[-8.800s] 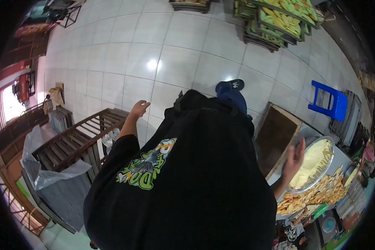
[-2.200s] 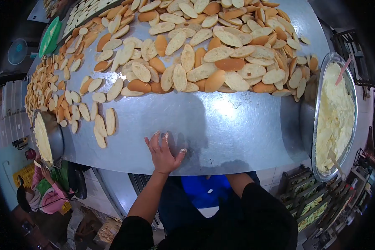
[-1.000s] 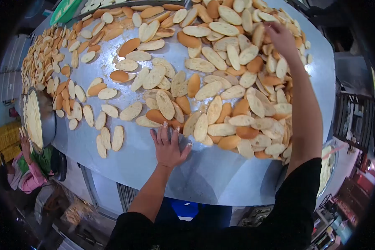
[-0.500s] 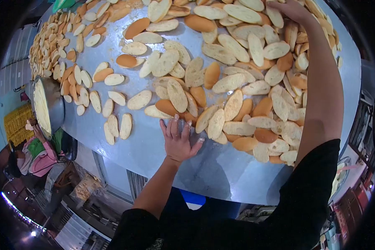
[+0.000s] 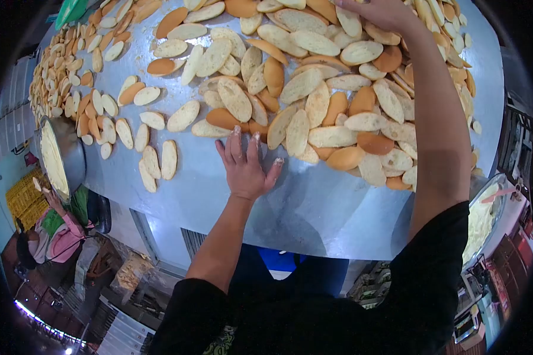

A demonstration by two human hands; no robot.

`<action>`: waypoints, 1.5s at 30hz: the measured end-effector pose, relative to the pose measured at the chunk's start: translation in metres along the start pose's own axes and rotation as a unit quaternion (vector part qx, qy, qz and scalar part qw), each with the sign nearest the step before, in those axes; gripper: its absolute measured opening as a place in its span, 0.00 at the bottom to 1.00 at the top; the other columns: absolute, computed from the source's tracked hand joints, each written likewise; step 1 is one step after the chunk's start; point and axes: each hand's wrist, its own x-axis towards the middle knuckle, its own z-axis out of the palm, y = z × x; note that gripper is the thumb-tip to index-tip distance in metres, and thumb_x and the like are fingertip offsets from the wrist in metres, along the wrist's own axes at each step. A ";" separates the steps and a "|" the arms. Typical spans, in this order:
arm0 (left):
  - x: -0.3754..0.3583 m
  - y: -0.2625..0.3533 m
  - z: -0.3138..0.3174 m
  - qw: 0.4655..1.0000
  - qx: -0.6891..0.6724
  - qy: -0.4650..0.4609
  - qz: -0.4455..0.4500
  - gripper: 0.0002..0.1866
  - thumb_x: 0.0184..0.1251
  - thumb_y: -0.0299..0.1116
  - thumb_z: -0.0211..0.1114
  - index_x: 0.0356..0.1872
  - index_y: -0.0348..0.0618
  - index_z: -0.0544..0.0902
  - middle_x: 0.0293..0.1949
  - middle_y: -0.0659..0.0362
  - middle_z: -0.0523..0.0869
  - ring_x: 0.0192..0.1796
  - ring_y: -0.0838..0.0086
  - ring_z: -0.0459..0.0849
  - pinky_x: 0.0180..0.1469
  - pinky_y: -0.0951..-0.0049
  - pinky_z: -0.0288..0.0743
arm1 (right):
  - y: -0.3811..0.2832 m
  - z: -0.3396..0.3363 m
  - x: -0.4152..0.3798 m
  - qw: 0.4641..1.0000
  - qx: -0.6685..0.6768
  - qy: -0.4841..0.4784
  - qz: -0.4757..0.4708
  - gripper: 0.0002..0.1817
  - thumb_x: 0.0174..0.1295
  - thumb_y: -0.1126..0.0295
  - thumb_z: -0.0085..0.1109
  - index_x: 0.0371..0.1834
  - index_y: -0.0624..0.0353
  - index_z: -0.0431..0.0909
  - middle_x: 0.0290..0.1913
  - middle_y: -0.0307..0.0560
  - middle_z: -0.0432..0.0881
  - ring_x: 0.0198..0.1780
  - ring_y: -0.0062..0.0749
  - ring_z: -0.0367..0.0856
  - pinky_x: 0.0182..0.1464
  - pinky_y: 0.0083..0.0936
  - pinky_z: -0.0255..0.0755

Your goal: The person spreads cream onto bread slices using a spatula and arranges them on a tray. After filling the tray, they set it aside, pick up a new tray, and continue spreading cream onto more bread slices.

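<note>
Many oval bread slices (image 5: 298, 133) lie in a loose, overlapping spread on the metal table (image 5: 207, 201). Some show a pale cut face, others a browned crust. My left hand (image 5: 247, 168) rests at the near edge of the spread with fingers apart, their tips against a brown-crusted slice (image 5: 258, 129). White crumbs or paste cling to its fingertips. At the top edge of the view, my right hand (image 5: 379, 13) reaches over the far slices, touching a pale slice (image 5: 349, 22). One digit is stretched out; its other fingers are partly cut off.
A metal bowl of pale cream (image 5: 58, 157) stands at the table's left edge, a second bowl of cream (image 5: 482, 219) at the right. More slices (image 5: 59, 77) are heaped far left. Another person in a pink sleeve (image 5: 65, 239) sits beyond the left bowl.
The view has shifted, so table and slices appear higher and further left. Both hands stay among the slices, my right still reaching across. The right bowl shows more.
</note>
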 end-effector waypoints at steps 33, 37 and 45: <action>-0.319 -0.110 -0.092 0.927 -0.099 0.225 -0.284 0.29 0.56 0.28 0.63 0.59 0.31 0.63 0.56 0.43 0.66 0.59 0.53 0.65 0.64 0.59 0.57 | -0.118 0.145 -0.431 0.726 0.645 -0.235 -0.040 0.20 0.64 0.70 0.50 0.57 0.67 0.68 0.47 0.50 0.76 0.49 0.32 0.74 0.55 0.29 0.66; -0.446 -0.181 -0.032 0.723 -0.311 0.234 -0.571 0.25 0.64 0.42 0.57 0.57 0.35 0.68 0.51 0.53 0.72 0.55 0.65 0.69 0.55 0.63 0.66 | -0.140 0.159 -0.459 0.760 0.608 -0.223 -0.051 0.20 0.63 0.69 0.51 0.57 0.67 0.68 0.45 0.49 0.77 0.47 0.31 0.73 0.54 0.28 0.65; -0.496 -0.274 0.011 0.198 -0.498 0.377 -0.756 0.25 0.63 0.57 0.52 0.44 0.44 0.73 0.36 0.60 0.74 0.42 0.70 0.72 0.45 0.56 0.68 | -0.141 0.169 -0.511 0.801 0.564 -0.198 -0.034 0.20 0.65 0.67 0.49 0.57 0.66 0.67 0.46 0.50 0.75 0.47 0.31 0.71 0.53 0.28 0.64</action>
